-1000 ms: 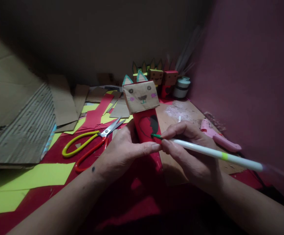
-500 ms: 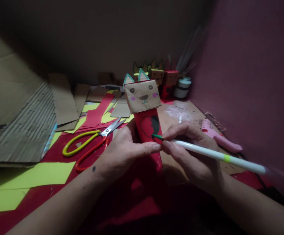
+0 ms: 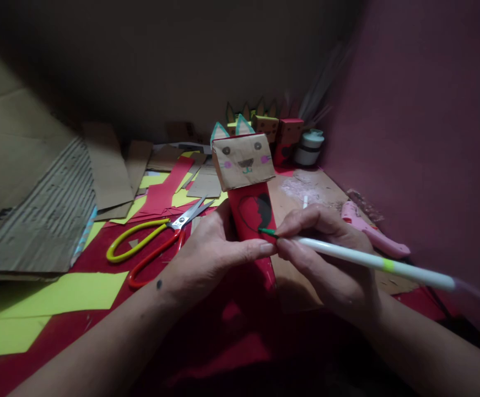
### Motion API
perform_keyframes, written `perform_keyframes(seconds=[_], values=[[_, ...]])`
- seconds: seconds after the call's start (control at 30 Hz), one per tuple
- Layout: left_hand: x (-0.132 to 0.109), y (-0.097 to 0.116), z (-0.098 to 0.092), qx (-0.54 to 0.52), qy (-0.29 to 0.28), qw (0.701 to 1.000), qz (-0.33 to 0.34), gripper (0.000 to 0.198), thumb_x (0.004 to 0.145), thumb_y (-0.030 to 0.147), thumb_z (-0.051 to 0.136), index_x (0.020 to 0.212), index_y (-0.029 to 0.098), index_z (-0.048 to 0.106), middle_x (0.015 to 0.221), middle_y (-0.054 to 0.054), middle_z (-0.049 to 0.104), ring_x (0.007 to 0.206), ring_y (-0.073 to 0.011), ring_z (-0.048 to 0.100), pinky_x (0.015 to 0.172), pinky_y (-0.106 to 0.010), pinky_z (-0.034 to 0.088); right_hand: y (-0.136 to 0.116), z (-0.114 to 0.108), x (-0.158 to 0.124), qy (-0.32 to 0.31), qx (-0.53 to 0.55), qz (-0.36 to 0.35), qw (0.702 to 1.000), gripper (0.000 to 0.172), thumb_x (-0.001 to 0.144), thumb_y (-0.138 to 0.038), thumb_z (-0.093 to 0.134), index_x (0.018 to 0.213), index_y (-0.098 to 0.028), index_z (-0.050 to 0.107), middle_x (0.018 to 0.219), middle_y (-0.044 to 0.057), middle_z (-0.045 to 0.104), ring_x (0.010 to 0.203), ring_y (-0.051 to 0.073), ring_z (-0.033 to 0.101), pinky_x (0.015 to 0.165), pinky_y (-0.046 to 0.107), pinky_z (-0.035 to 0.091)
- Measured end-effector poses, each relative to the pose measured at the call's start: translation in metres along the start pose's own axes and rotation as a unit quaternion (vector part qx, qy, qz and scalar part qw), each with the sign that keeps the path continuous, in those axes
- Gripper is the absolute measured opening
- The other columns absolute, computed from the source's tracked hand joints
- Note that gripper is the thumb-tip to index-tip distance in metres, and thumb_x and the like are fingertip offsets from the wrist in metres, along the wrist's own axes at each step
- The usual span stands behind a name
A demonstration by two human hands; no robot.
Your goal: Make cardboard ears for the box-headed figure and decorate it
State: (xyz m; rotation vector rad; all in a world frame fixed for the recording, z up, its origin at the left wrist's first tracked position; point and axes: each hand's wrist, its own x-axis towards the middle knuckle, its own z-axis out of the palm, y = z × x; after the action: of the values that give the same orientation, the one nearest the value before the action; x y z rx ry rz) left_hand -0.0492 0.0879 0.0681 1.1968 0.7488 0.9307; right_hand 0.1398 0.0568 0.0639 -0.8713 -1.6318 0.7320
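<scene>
My left hand [image 3: 219, 242] is wrapped round the lower part of a paper figure [image 3: 243, 160], its thumb lying across the front. The figure has a cardboard box head with a drawn face and two teal-edged pointed ears, above a red body. On that body is an oval outline, its right part coloured dark. My right hand [image 3: 326, 253] pinches a white marker [image 3: 347, 255] near its green tip, which touches the lower edge of the outline. Scissors [image 3: 179, 221] with one yellow and one red handle lie open to the left of my left hand.
Cardboard [image 3: 25, 182] stands at the left, beside yellow sheets [image 3: 66, 295] and red strips [image 3: 167, 190]. Similar figures [image 3: 291, 132] and a pale container [image 3: 309, 148] stand behind. A pink glue gun [image 3: 374, 234] lies right, near the pink wall [image 3: 421, 138].
The figure and both hands have shifted slightly to the right. The dark colouring inside the outline looks larger along its lower right side.
</scene>
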Motion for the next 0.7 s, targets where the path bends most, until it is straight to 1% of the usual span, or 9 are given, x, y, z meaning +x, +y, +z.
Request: perform_keyframes(seconds=[0.2, 0.37, 0.47, 0.57, 0.63, 0.7], values=[[-0.0005, 0.0010, -0.0004, 0.002, 0.002, 1.000, 0.003, 0.053, 0.073, 0.012, 0.088, 0.123, 0.021, 0.071, 0.115, -0.004, 0.080, 0.117, -0.0303, 0.072, 0.092, -0.033, 0.058, 0.0018, -0.0022, -0.0022, -0.008, 0.021, 0.013, 1.000, 0.012, 0.090, -0.015, 0.071, 0.090, -0.026, 0.068, 0.078, 0.000, 0.071, 0.067, 0.017, 0.066, 0.054, 0.027, 0.050], [0.0002, 0.0036, 0.0025, 0.012, 0.011, 1.000, 0.006, 0.049, 0.072, 0.010, 0.088, 0.117, 0.021, 0.072, 0.108, -0.001, 0.081, 0.110, -0.0269, 0.073, 0.085, -0.029, 0.060, 0.0041, -0.0048, -0.0036, -0.038, 0.056, 0.021, 0.997, 0.018, 0.091, -0.011, 0.068, 0.095, -0.028, 0.068, 0.074, -0.002, 0.068, 0.063, 0.015, 0.063, 0.052, 0.025, 0.047], [-0.0001, 0.0041, 0.0039, 0.018, 0.017, 1.000, 0.015, 0.045, 0.072, 0.009, 0.088, 0.113, 0.022, 0.073, 0.106, 0.001, 0.081, 0.108, -0.0245, 0.074, 0.083, -0.026, 0.060, 0.0049, -0.0039, -0.0030, -0.028, 0.048, 0.018, 0.998, 0.018, 0.090, -0.010, 0.069, 0.092, -0.028, 0.068, 0.076, -0.002, 0.068, 0.063, 0.014, 0.063, 0.051, 0.024, 0.047], [-0.0008, 0.0026, 0.0031, 0.021, 0.011, 1.000, 0.018, 0.045, 0.072, 0.010, 0.088, 0.113, 0.023, 0.073, 0.108, 0.001, 0.081, 0.106, -0.0241, 0.074, 0.082, -0.026, 0.060, 0.0054, -0.0016, -0.0019, -0.018, 0.053, 0.004, 0.998, 0.018, 0.090, -0.010, 0.068, 0.093, -0.028, 0.069, 0.075, -0.002, 0.068, 0.062, 0.014, 0.063, 0.052, 0.025, 0.048], [-0.0007, 0.0015, 0.0013, 0.026, 0.013, 0.999, 0.016, 0.047, 0.073, 0.011, 0.088, 0.116, 0.022, 0.073, 0.109, -0.001, 0.080, 0.103, -0.0244, 0.075, 0.081, -0.027, 0.060, 0.0050, -0.0004, -0.0012, -0.016, 0.053, -0.002, 0.998, 0.016, 0.091, -0.012, 0.069, 0.094, -0.028, 0.069, 0.074, -0.002, 0.068, 0.064, 0.015, 0.064, 0.053, 0.025, 0.049], [0.0001, 0.0011, -0.0006, 0.034, 0.017, 0.999, 0.017, 0.047, 0.072, 0.013, 0.089, 0.115, 0.021, 0.073, 0.109, -0.003, 0.080, 0.100, -0.0255, 0.076, 0.082, -0.030, 0.060, 0.0036, 0.0003, -0.0006, -0.012, 0.044, -0.007, 0.999, 0.013, 0.091, -0.015, 0.070, 0.093, -0.028, 0.068, 0.074, -0.002, 0.068, 0.065, 0.015, 0.065, 0.054, 0.025, 0.050]])
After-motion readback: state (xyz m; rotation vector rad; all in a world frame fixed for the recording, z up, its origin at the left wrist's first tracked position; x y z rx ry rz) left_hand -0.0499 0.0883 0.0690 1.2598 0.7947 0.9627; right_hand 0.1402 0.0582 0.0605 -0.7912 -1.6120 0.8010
